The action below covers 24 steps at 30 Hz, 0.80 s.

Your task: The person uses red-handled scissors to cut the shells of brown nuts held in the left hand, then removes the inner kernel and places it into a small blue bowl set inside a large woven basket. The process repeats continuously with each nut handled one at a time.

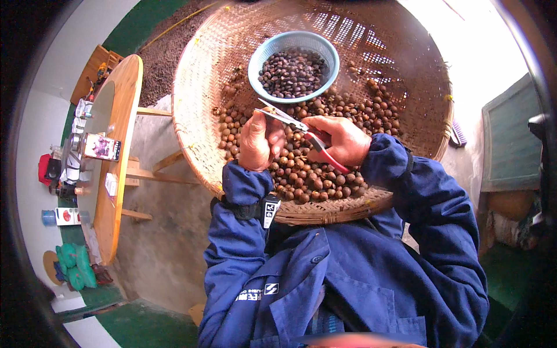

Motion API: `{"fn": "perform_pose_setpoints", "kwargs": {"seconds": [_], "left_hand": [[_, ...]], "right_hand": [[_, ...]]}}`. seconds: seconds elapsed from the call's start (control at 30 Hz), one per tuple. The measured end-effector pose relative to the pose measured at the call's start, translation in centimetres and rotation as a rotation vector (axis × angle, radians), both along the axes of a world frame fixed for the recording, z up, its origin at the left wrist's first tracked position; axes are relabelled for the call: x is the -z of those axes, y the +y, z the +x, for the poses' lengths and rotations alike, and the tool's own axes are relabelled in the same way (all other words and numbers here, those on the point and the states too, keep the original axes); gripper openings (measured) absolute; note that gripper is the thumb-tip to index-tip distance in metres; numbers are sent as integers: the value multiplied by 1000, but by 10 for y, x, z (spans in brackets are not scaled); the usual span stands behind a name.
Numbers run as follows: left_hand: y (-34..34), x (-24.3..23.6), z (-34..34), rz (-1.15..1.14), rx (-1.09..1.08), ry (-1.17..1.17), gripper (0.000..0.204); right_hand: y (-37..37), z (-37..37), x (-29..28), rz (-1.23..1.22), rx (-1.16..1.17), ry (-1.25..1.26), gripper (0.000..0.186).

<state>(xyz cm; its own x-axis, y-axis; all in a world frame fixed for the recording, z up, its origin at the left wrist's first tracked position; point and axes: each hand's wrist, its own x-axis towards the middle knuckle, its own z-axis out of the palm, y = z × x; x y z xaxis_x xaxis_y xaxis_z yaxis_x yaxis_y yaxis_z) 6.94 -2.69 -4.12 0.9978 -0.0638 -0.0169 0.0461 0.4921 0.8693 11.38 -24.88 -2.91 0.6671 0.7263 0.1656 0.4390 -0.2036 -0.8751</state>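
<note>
My right hand (342, 141) is wrapped round the red handles of a pair of scissors (297, 123), whose blades point to the upper left, spread a little apart. At the blade tips, my left hand (259, 142) is closed in a pinch on a small brown nut (269, 109), mostly hidden by the fingers and blades. Under both hands, round brown nuts (310, 177) lie loose in a wide woven bamboo tray (200, 116). A light blue plastic basket (253, 75) stands in the tray just beyond my hands, holding dark, shiny seeds (293, 72).
A wooden table (119, 174) stands to the left with a phone (102, 147) and a small white box (111, 184) on it. A dark granular heap (159, 64) lies behind the tray at the left. A brush (458, 133) and a framed panel (510, 139) are on the right.
</note>
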Motion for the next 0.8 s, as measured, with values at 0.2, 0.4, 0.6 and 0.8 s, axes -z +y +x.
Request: {"fn": "perform_pose_setpoints", "kwargs": {"seconds": [0.2, 0.4, 0.6, 0.8], "left_hand": [[7, -3, 1, -82, 73, 119, 52], [6, 1, 3, -113, 39, 226, 53], [-5, -7, 0, 232, -163, -47, 39], [-8, -8, 0, 240, -169, -39, 37]], "right_hand": [[-1, -1, -2, -35, -22, 253, 52], [-4, 8, 16, 65, -36, -102, 49], [8, -2, -1, -76, 67, 96, 54], [9, -6, -2, -26, 44, 329, 58]]}}
